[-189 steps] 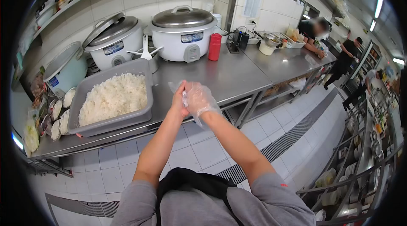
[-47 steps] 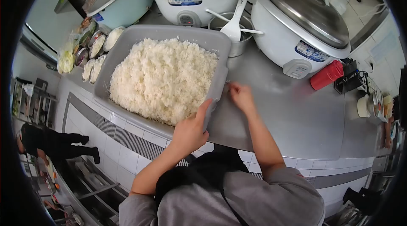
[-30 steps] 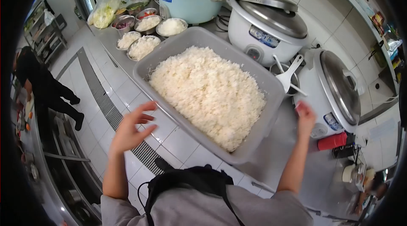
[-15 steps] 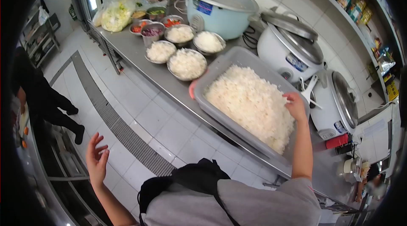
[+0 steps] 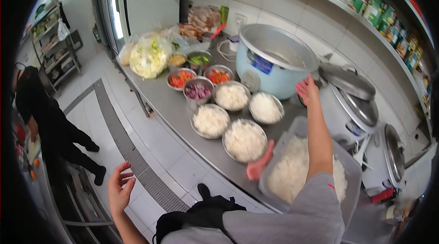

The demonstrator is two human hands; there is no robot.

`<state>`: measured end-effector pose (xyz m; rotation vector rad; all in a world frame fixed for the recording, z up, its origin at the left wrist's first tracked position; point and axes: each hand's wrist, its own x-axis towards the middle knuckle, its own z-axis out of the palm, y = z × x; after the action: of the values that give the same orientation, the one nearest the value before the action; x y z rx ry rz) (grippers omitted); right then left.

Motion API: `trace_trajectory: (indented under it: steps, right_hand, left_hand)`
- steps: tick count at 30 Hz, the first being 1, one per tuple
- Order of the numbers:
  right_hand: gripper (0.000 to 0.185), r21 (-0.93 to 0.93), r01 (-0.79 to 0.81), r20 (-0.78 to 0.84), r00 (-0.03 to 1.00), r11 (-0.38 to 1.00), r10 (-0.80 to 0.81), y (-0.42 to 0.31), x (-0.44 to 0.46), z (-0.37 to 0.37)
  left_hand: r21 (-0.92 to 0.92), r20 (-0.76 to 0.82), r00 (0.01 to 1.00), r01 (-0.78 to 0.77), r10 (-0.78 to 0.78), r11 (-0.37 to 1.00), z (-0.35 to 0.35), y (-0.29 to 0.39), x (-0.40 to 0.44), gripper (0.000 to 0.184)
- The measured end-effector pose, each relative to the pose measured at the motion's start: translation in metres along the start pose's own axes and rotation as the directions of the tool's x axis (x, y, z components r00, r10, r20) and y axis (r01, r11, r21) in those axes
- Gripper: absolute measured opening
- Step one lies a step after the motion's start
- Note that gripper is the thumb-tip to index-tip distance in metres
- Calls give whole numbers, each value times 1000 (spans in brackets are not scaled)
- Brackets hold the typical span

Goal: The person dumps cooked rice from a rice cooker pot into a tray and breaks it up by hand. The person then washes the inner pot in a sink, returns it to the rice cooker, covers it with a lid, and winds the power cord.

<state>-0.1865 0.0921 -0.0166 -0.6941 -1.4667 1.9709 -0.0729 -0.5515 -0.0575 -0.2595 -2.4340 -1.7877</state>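
My right hand reaches out over the counter, fingers apart and nothing in them. It is close to the right side of the large light-blue rice cooker; whether it touches the cooker I cannot tell. Below my forearm lies a grey tub heaped with cooked rice. Metal bowls of rice, such as the nearest bowl, stand left of the tub. My left hand hangs over the floor, palm up with fingers loosely bent and apart, holding nothing.
Small bowls hold chopped tomato and red onion. A bag of chopped cabbage is behind them. White rice cookers stand at right under a shelf of cans. A pink object touches the tub. A person stands at left.
My right hand has left the rice in the tub and moved up toward the blue cooker. My view has turned left. My left hand stays empty.
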Motion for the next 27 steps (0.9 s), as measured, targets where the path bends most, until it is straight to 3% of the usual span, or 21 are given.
trace_trajectory:
  steps: [4,7,8,11,14,17,20,24,26,27]
  right_hand:
    - [61,319,-61,-62,994,946,85,3,62,34]
    - [38,243,17,14,1000,970,-21,-20,66,50]
    - [27,281,108,24,992,953,-120,-34,59,69]
    - [19,421,258,-64,965,870,-255,-68,93,90]
    - [16,458,328,-168,944,826,-283,-100,123,102]
    - [14,519,291,-57,950,803,-308,-142,135,127]
    - [12,472,329,-104,942,818,-318,-167,136,158]
    - [13,475,337,92,900,813,-426,-198,108,170]
    - [14,450,371,104,882,812,-460,-204,73,183]
    - [14,436,378,199,845,817,-497,-208,66,181]
  left_hand:
    - [71,-44,995,92,-89,993,-18,-6,52,45]
    - [89,-117,977,186,-175,978,-29,-24,77,44]
    - [80,-141,973,196,-183,977,-30,-27,86,44]
    - [111,-113,968,235,-222,966,-30,-35,113,43]
    - [97,-84,966,250,-242,963,-29,-44,142,42]
    - [104,11,980,197,-200,975,-29,-55,169,41]
    - [122,65,984,157,-165,980,-35,-58,192,39]
    - [99,118,980,146,-157,984,-66,-82,208,38]
    - [96,72,978,188,-195,978,-91,-102,214,38]
    - [101,58,984,165,-171,981,-105,-111,218,38]
